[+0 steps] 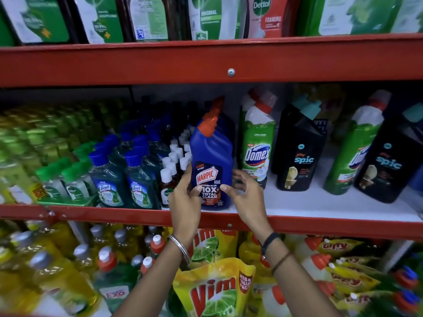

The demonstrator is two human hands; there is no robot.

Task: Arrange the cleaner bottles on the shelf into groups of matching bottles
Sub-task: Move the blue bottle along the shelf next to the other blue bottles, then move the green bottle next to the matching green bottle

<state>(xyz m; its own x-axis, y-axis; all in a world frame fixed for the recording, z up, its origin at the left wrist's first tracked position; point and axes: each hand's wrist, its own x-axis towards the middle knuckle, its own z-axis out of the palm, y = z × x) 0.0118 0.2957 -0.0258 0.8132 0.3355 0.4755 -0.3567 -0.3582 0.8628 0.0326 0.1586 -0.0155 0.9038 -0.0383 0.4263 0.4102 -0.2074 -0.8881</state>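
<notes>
A blue Harpic bottle [211, 154] with an orange cap stands at the front of the middle shelf [320, 202], with a second blue one right behind it. My left hand [185, 197] grips its left side, thumb on the label. My right hand [246, 194] touches its right side with the thumb, fingers spread. To the right stand a green Domex bottle [257, 143], a black Spic bottle [298, 152], another Domex bottle [353, 152] and another Spic bottle [386, 165].
Left of the Harpic stand small white-capped Dettol bottles [170, 177], blue-capped Lizol bottles [109, 177] and green-capped bottles [55, 179]. A red shelf beam [137, 65] hangs overhead. Below are Vim pouches [215, 287] and yellow bottles [45, 271].
</notes>
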